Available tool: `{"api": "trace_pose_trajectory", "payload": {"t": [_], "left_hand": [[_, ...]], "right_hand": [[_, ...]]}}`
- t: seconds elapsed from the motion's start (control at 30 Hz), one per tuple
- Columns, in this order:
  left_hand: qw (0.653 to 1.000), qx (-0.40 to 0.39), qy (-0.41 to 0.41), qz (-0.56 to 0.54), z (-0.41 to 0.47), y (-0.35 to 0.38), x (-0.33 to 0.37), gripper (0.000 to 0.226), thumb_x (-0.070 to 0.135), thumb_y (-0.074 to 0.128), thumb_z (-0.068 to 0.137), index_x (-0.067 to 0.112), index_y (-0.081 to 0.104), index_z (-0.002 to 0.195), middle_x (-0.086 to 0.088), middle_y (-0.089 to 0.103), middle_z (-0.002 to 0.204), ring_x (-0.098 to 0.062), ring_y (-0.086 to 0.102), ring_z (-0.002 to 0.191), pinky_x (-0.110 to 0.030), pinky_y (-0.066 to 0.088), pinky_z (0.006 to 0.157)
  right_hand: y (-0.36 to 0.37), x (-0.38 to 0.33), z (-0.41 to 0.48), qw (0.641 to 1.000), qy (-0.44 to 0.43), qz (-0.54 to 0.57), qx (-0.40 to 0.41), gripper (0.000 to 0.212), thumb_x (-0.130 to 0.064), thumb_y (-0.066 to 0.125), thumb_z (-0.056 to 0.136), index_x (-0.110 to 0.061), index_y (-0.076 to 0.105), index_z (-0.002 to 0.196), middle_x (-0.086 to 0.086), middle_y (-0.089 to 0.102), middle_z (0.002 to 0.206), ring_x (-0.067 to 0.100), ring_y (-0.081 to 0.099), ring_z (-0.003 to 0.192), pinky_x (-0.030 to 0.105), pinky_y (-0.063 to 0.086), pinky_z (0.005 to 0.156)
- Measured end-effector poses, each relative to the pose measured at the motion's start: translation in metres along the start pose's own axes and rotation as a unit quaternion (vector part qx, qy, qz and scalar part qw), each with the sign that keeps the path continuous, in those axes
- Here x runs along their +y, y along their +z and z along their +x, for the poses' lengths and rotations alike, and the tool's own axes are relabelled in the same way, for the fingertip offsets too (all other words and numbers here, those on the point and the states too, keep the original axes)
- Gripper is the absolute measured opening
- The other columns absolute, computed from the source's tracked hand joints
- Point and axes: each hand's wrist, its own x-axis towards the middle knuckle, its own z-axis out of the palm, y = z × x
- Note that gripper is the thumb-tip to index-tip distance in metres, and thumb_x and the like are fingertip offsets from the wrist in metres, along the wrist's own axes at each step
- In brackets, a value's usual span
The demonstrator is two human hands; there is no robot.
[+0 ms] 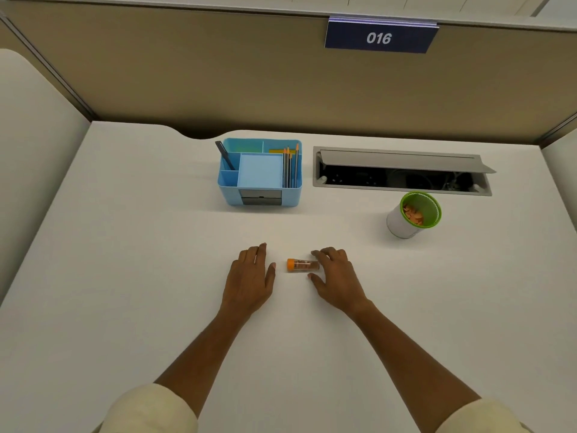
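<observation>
This is an office workstation, one numbered seat among cubicles. A beige partition [218, 73] in a metal frame closes off the back of the white table [125, 245], with paler panels at both sides. A dark blue number plate [379, 37] reading 016 hangs from the partition's top rail. A recessed socket box [402, 179], its grey lid tipped up, is let into the table, and a cable notch [203, 134] is cut in the far edge. A blue desk organiser [260, 195] holds pencils [290, 167], a pen [224, 156] and a note pad [260, 170].
</observation>
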Motion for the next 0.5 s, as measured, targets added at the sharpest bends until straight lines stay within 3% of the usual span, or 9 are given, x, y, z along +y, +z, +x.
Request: {"api": "trace_pose_trajectory", "payload": {"t": [0.13, 0.3, 0.43, 0.5], "left_hand": [[0.993, 0.010, -0.019, -0.117, 0.000, -0.006, 0.013, 0.044, 0.029, 0.056, 0.101, 0.005, 0.056, 0.138, -0.016, 0.067, 0.123, -0.030, 0.063, 0.112, -0.037, 0.055, 0.090], [0.938, 0.034, -0.131, -0.320, 0.004, -0.027, 0.026, 0.035, 0.027, 0.067, 0.097, 0.011, 0.066, 0.128, -0.004, 0.071, 0.107, -0.021, 0.070, 0.092, -0.019, 0.053, 0.076], [0.911, -0.001, -0.141, -0.388, 0.007, -0.052, 0.043, 0.041, 0.041, 0.067, 0.095, 0.017, 0.069, 0.128, -0.006, 0.073, 0.113, -0.023, 0.071, 0.097, -0.039, 0.064, 0.084], [0.902, -0.010, -0.121, -0.415, 0.008, -0.067, 0.056, 0.038, 0.046, 0.069, 0.092, 0.021, 0.075, 0.120, -0.003, 0.077, 0.107, -0.023, 0.073, 0.094, -0.035, 0.065, 0.080]], "right_hand": [[0.005, -0.007, 0.004, 1.000, 0.006, 0.015, 0.010, 0.024, -0.022, 0.066, 0.093, -0.014, 0.071, 0.115, 0.008, 0.063, 0.114, 0.028, 0.055, 0.109, 0.038, 0.054, 0.084], [-0.005, -0.009, -0.010, 0.995, -0.003, 0.070, 0.066, 0.026, -0.023, 0.068, 0.094, -0.015, 0.072, 0.118, 0.008, 0.065, 0.111, 0.027, 0.055, 0.109, 0.034, 0.053, 0.079], [-0.035, -0.018, -0.022, 0.985, -0.022, 0.105, 0.137, 0.031, -0.024, 0.074, 0.090, -0.015, 0.073, 0.120, 0.006, 0.066, 0.108, 0.024, 0.055, 0.102, 0.026, 0.044, 0.076], [-0.053, -0.022, -0.029, 0.978, -0.041, 0.121, 0.167, 0.031, -0.024, 0.075, 0.090, -0.017, 0.073, 0.119, 0.003, 0.065, 0.105, 0.022, 0.055, 0.099, 0.030, 0.049, 0.073]]}}
